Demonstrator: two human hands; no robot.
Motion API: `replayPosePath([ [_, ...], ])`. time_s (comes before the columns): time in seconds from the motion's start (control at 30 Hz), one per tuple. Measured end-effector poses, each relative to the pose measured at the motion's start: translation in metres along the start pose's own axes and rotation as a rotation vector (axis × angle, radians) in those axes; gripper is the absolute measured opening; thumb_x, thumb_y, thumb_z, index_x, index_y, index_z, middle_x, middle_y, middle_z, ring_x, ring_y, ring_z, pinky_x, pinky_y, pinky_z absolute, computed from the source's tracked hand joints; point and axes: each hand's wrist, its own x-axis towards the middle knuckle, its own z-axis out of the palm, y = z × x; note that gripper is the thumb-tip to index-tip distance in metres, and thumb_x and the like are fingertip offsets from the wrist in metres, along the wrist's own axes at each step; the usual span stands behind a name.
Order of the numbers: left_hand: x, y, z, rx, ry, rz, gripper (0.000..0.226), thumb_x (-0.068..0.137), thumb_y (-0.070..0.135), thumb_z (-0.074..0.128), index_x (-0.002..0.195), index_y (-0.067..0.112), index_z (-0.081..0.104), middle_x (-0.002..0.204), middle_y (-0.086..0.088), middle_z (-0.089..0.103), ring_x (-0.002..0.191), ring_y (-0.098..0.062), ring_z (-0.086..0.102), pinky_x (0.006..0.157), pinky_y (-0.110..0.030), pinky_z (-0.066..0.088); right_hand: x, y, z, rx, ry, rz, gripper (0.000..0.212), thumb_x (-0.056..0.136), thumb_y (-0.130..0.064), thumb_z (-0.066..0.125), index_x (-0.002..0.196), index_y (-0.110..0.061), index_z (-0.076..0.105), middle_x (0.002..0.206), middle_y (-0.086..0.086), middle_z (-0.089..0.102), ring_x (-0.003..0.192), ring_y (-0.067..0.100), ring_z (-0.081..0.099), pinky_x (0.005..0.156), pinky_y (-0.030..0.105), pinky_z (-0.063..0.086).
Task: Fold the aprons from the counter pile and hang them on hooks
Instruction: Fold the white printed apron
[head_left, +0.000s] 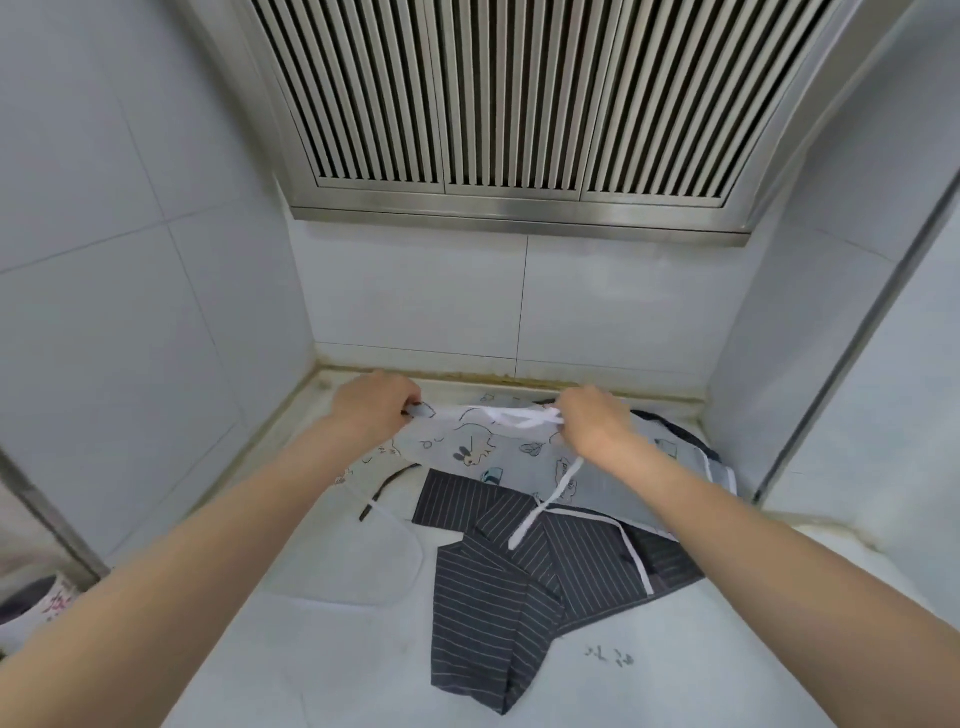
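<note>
Near the middle of the frame, against the back wall, I hold the printed apron (498, 452) by its top edge, lifted a little off the bench (332, 649). My left hand (371, 408) has its fingers curled round the left corner of that edge. My right hand (592, 423) pinches the right side together with the bunched white tie (519, 415); one loose end of the tie trails down toward the lower centre, across the striped apron (524, 587) that lies crumpled below and to the right. A further pale piece of cloth (353, 561) lies flat at centre left.

The printed apron looks thin, soft and light; it sags between my hands, so I judge it will not hold a crease by itself. Taking it at the two top corners seems the best hold, since the cloth then hangs straight for folding. The ties are the nuisance: they dangle and could snag the striped apron, so I would gather them inside the fold. No hooks are in view.
</note>
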Motion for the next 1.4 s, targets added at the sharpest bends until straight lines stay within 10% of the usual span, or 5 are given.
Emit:
replayPosePath([
  [0.33, 0.000, -0.013, -0.041, -0.479, -0.139, -0.166, 0.028, 0.085, 0.013, 0.065, 0.109, 0.011, 0.052, 0.081, -0.004, 0.059, 0.056, -0.013, 0.059, 0.045, -0.019, 0.045, 0.009, 0.045, -0.112, 0.204, 0.428, 0.113, 0.026, 0.093, 0.004, 0.033, 0.108, -0.007, 0.050, 0.090, 0.017, 0.064, 0.072, 0.033, 0.067, 0.064, 0.039, 0.055],
  [0.53, 0.002, -0.007, -0.049, -1.060, -0.362, -0.222, 0.027, 0.084, 0.006, 0.068, 0.108, 0.000, 0.058, 0.074, -0.006, 0.059, 0.060, -0.015, 0.070, 0.049, -0.016, 0.054, -0.020, 0.047, -0.131, 0.355, -0.248, -0.012, 0.012, 0.098, -0.008, 0.045, 0.107, -0.002, 0.050, 0.071, 0.008, 0.061, 0.043, 0.014, 0.057, 0.037, 0.020, 0.043],
  [0.9, -0.040, -0.016, 0.044, -0.363, -0.787, -0.112, 0.013, 0.085, 0.010, 0.068, 0.092, 0.005, 0.058, 0.101, -0.013, 0.071, 0.083, -0.021, 0.072, 0.079, -0.029, 0.057, -0.054, 0.030, -0.020, -0.208, -0.599, 0.008, 0.019, 0.086, -0.012, 0.064, 0.102, -0.005, 0.056, 0.085, 0.004, 0.056, 0.074, 0.017, 0.055, 0.069, 0.026, 0.050],
  [1.2, -0.010, -0.024, -0.080, -1.235, 0.188, -0.322, 0.035, 0.091, 0.003, 0.058, 0.124, 0.003, 0.045, 0.116, -0.010, 0.053, 0.064, -0.018, 0.069, 0.078, -0.031, 0.058, -0.022, 0.037, -0.114, 0.219, 0.350, 0.383, 0.016, 0.092, 0.001, 0.048, 0.103, -0.001, 0.059, 0.103, 0.015, 0.064, 0.093, 0.030, 0.059, 0.073, 0.034, 0.045],
  [1.4, -0.012, -0.008, -0.212, -0.959, 0.634, -0.203, 0.007, 0.097, 0.006, 0.043, 0.102, 0.012, 0.045, 0.091, -0.002, 0.051, 0.088, -0.021, 0.055, 0.072, -0.030, 0.046, -0.048, 0.052, -0.236, 0.123, 0.647, 0.404, 0.010, 0.089, 0.007, 0.049, 0.088, -0.002, 0.054, 0.075, 0.010, 0.052, 0.080, 0.028, 0.053, 0.065, 0.034, 0.037],
])
